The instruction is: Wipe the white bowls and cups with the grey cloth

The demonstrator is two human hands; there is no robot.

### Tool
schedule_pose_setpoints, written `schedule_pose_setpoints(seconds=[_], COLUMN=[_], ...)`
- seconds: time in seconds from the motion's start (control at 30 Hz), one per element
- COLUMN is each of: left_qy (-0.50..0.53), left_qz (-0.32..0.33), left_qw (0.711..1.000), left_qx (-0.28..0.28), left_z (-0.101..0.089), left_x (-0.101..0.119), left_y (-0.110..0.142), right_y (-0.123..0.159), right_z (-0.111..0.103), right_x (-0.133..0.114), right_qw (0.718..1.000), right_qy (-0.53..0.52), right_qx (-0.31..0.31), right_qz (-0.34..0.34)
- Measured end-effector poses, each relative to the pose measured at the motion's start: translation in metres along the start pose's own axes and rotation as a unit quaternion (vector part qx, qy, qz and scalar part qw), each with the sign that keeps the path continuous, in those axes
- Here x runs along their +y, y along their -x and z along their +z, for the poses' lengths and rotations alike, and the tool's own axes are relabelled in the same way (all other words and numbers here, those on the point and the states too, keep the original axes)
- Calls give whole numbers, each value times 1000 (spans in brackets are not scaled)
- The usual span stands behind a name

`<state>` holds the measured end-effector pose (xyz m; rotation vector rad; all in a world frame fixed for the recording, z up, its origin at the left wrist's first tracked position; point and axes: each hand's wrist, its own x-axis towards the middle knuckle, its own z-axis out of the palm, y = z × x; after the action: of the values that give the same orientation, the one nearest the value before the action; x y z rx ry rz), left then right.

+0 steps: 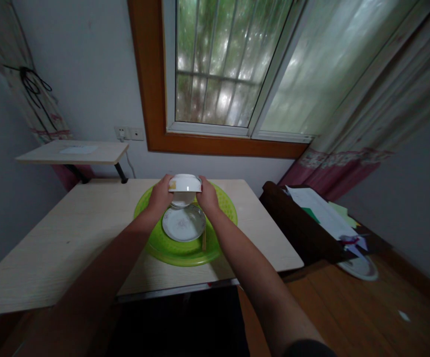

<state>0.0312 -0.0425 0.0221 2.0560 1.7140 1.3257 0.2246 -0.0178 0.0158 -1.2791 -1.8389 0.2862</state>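
Observation:
Between my two hands is a white bowl (185,183), turned upside down, with a coloured pattern on its side. My left hand (160,194) grips its left side and my right hand (208,196) its right side, fingers closed round the rim. Below it, a white plate (184,224) with a faint floral pattern lies in a round green plastic tray (155,248). Another white dish (182,199) shows partly under the bowl, behind the plate. Right of the plate lie thin wooden sticks, apparently chopsticks (204,240), partly hidden toward the back by my right hand.
The tray rests on a pale wooden table (88,238). A small raised shelf (77,151) stands at its back left. Behind is a barred window (229,64). Papers (315,208) lie on a dark brown piece of furniture (292,223) to the right.

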Motion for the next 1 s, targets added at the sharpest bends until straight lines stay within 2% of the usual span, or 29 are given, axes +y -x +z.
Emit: schedule_pose_setpoints(seconds=[0.2, 0.43, 0.6, 0.7, 0.8, 1.0], left_qy=[-49, -54, -29, -20, -28, -131], left_qz=[4, 20, 17, -7, -2, 13], left_qw=[999, 998, 999, 1000, 1000, 991], left_qx=[5, 4, -24, -23, -9, 6], left_z=[-2, -2, -1, -1, -1, -1], left_x=[5, 2, -2, -2, 0, 3], left_y=[2, -3, -3, -2, 0, 3], right_y=[2, -2, -4, -4, -3, -1], right_z=[-2, 2, 8, 8, 5, -5], right_x=[-4, 5, 11, 10, 6, -4], right_qw=[1000, 996, 989, 992, 996, 1000], right_qy=[30, -64, -129, -113, -83, 18], right_qx=[-3, 8, 10, 12, 7, -8], right_qz=[-7, 68, 69, 56, 41, 1])
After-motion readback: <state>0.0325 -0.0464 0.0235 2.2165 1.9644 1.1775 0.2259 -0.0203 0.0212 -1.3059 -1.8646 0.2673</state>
